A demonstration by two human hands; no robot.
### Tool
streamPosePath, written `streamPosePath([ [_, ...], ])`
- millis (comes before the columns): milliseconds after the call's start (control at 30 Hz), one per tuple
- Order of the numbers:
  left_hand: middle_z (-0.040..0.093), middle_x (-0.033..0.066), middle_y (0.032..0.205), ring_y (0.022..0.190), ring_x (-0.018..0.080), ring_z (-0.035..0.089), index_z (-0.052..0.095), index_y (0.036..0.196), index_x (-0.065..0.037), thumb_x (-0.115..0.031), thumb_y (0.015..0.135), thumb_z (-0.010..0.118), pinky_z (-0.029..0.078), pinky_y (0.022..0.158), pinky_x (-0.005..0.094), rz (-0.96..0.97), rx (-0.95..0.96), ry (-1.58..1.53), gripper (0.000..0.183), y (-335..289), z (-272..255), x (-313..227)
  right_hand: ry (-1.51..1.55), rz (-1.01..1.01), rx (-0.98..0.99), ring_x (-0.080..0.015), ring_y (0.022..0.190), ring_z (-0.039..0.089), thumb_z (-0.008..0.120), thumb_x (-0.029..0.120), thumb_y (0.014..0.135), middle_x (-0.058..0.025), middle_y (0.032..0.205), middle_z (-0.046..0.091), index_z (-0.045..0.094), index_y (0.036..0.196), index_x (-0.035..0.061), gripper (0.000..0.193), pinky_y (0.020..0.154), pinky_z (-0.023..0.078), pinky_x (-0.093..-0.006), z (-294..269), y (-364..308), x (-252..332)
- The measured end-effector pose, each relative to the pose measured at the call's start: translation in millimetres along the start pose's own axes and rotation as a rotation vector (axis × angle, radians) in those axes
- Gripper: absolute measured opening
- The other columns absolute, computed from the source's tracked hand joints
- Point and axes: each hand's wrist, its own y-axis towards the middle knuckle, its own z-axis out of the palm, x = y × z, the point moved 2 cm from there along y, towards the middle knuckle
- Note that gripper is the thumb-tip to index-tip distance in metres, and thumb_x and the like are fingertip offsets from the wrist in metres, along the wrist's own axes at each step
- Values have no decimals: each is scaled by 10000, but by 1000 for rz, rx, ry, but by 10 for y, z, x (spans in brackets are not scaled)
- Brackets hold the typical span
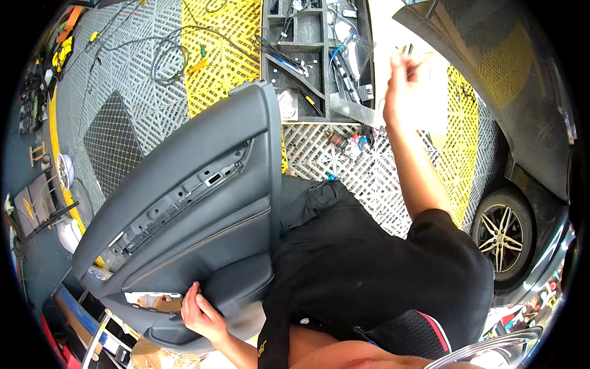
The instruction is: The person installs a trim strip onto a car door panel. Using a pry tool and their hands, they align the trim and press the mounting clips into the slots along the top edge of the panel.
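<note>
A dark grey car door panel [203, 246] with tan stitching stands tilted in front of me on the left. My left hand [201, 315] is at its lower part, fingers curled over the edge beside the armrest [239, 280] and a rectangular cutout [153, 300]. Along the panel's upper part runs an open slot with a bracket strip [184, 198]. My right hand [401, 83] reaches forward over a white sheet [433, 92], right of the black tray. Its fingers are pinched and a little blurred; a small dark thing shows at the fingertips, too small to name.
A black compartment tray [319, 118] holds cables, tools and small parts. Beside it on the grey and yellow grid floor [227, 37] lie a red-and-black power tool [338, 140] and loose cables [166, 58]. A dark car with a wheel [503, 235] stands at right.
</note>
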Motion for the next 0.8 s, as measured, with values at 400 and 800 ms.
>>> streamPosePath([
  [400,771,168,1146,1032,390,724,754,1200,-15,-463,1068,529,526,915,480,128,231,42,519,100,-112,-90,889,-490,836,-60,842,462,885,271,706,72,926,542,640,840,177,295,675,334,-233,-217,-321,2697],
  [800,772,158,1144,1031,379,712,731,1267,-17,-470,1068,507,511,928,474,84,221,152,544,-46,-50,-69,816,-550,368,-89,640,397,610,306,1016,39,759,461,638,1067,70,244,528,320,-274,-141,-295,2688],
])
